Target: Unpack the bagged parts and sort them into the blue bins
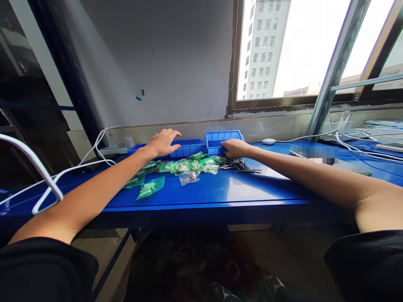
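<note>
While both arms stretch across the blue table (220, 188), the left hand (163, 142) hovers with fingers spread and loose over the wide blue bin (185, 147), holding nothing; the right hand (235, 147) curls at the near corner of the small blue bin (220, 138), though whether it grips the bin cannot be told; green packets (185, 166) lie scattered just near both hands, dark metal pins (241, 165) beside them on the right; no writing is legible anywhere, one patch at right being blurred.
</note>
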{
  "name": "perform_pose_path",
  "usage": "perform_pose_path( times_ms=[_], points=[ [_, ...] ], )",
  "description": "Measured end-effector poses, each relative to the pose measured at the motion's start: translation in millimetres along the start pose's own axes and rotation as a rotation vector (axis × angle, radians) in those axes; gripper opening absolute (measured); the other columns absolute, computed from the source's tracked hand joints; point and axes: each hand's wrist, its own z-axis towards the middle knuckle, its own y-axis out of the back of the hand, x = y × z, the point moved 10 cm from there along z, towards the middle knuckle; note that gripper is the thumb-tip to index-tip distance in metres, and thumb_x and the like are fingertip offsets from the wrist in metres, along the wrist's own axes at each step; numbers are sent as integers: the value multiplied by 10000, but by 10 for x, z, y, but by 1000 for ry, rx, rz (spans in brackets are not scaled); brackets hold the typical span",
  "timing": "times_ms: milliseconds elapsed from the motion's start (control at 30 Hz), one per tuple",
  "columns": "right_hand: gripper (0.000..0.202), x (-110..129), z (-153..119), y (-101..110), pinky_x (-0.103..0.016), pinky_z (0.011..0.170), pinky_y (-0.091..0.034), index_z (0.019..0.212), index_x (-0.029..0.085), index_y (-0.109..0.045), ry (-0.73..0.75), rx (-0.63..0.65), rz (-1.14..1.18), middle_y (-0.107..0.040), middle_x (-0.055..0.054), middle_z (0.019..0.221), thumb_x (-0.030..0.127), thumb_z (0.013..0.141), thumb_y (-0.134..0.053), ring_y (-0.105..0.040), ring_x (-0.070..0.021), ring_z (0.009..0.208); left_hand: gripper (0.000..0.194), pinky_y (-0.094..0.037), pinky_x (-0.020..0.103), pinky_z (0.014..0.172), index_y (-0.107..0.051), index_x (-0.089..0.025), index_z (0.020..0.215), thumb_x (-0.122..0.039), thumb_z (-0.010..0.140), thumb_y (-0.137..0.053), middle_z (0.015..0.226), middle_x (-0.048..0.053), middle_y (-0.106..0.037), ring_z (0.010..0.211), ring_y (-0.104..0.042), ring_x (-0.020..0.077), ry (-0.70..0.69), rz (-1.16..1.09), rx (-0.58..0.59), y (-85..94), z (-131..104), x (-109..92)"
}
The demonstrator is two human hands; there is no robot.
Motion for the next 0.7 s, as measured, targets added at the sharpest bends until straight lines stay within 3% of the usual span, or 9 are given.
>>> perform_pose_path(
  times_ms=[100, 200, 400, 533, 700],
  points=[
    [338, 2, -2, 10, -292, 670, -468, 1133, 159, -619, -4, 3, -11, -659, -157, 1119, 209, 811, -531, -641, -278, 978, 385, -449, 413, 924, -548, -186, 1182, -317, 819, -549, 1174, 122, -602, 1191, -482, 292, 15, 209, 210, -321, -33, 204],
    [349, -6, 5, 3, -305, 656, -471, 1130, 150, -624, -1, 25, -7, -659, -164, 1122, 200, 797, -530, -641, -291, 978, 290, -446, 399, 864, -586, -193, 1057, -206, 770, -551, 1065, 126, -636, 1130, -512, 294, -46, 311, 224, -440, -89, 132],
    [387, -23, 20, -25, -303, 645, -466, 1165, 155, -601, 8, 65, -17, -656, -159, 1129, 208, 788, -530, -639, -284, 968, 312, -391, 407, 762, -616, -187, 965, -46, 762, -424, 920, 130, -662, 1005, -529, 301, -204, 444, 130, -402, -132, -163],
    [389, -15, 7, -16, -303, 655, -462, 1174, 147, -584, 11, 53, -14, -649, -159, 1106, 210, 794, -527, -627, -275, 955, 357, -374, 412, 740, -638, -176, 951, -16, 778, -369, 905, 156, -652, 995, -523, 309, -203, 430, 91, -363, -138, -167],
    [356, 27, -32, 25, -354, 762, -479, 1139, 143, -624, 20, -16, -4, -554, -197, 1217, 282, 838, -497, -516, -341, 1145, 371, -392, 402, 734, -640, -169, 974, -11, 744, -395, 910, 146, -655, 988, -531, 303, -174, 406, 118, -410, -129, -108]
  ],
)
